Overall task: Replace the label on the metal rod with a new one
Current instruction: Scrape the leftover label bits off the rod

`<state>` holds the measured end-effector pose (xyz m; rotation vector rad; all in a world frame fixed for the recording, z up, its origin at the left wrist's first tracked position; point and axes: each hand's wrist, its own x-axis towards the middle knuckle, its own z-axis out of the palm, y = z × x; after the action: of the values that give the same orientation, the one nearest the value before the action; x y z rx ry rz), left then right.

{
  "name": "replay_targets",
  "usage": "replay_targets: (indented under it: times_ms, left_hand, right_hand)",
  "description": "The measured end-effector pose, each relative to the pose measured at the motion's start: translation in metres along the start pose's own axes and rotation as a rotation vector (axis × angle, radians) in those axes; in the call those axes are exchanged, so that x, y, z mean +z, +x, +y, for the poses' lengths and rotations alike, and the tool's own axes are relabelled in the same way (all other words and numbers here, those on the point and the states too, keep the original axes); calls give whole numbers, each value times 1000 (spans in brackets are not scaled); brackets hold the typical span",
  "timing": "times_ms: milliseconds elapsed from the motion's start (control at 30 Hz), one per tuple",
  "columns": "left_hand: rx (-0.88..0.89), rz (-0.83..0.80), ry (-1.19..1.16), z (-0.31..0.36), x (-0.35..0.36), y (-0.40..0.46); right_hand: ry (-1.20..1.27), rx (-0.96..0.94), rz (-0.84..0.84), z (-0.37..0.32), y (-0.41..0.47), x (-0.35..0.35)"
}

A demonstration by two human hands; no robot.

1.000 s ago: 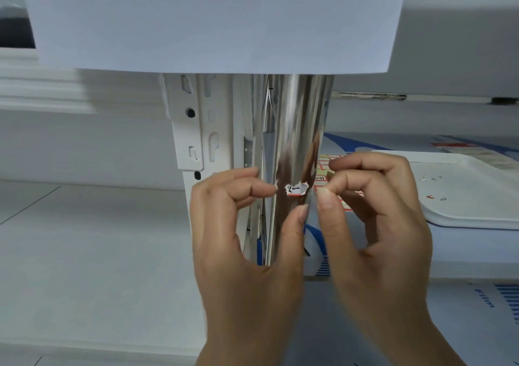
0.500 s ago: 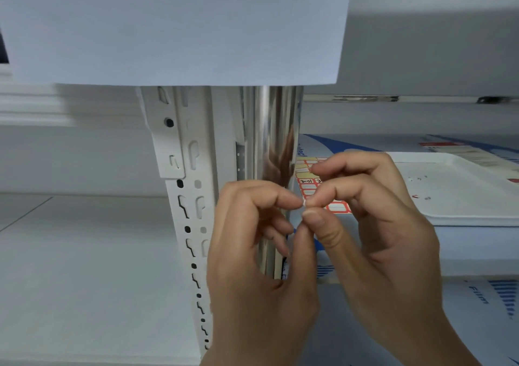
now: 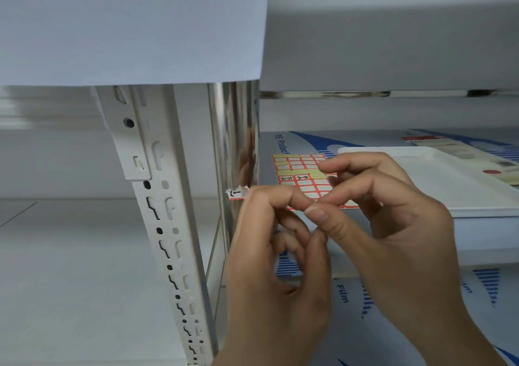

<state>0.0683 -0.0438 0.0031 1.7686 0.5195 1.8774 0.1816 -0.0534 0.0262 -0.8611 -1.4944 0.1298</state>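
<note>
Hands (image 3: 317, 225) — fingertips meet, curled, pinching something too small to tell | torn label remnant (image 3: 238, 193) stuck on metal rod (image 3: 233, 141) — beside left hand's knuckles | label sheet (image 3: 303, 177) behind.

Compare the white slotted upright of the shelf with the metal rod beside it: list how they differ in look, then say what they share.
The white slotted upright is matt and painted; the metal rod is shiny and mirrors its surroundings. The upright is pierced with holes and slots; the rod's surface is smooth and unbroken. The rod carries a torn label scrap; the upright shows none. Both stand roughly vertical, side by side, running up behind the hanging paper sheet.
</note>
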Motion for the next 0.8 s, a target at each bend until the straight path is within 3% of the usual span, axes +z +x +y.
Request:
replay_targets:
  times_ms: [267,500,567,700,800]
  left_hand:
    - [-385,-197,-522,0,19,-3]
    - [-570,-263,-728,-1,26,1]
    - [-592,-269,-701,2,30,3]
    - [-587,-186,-391,4,38,13]
    - [-605,-182,-275,3,43,20]
  right_hand:
    - [-236,-108,155,4,-3,-17]
    - [-303,-131,314,15,-2,-27]
    - [-266,-89,290,21,1,-32]
    - [-274,95,215,35,17,-52]
    - [-410,196,156,47,35,-76]
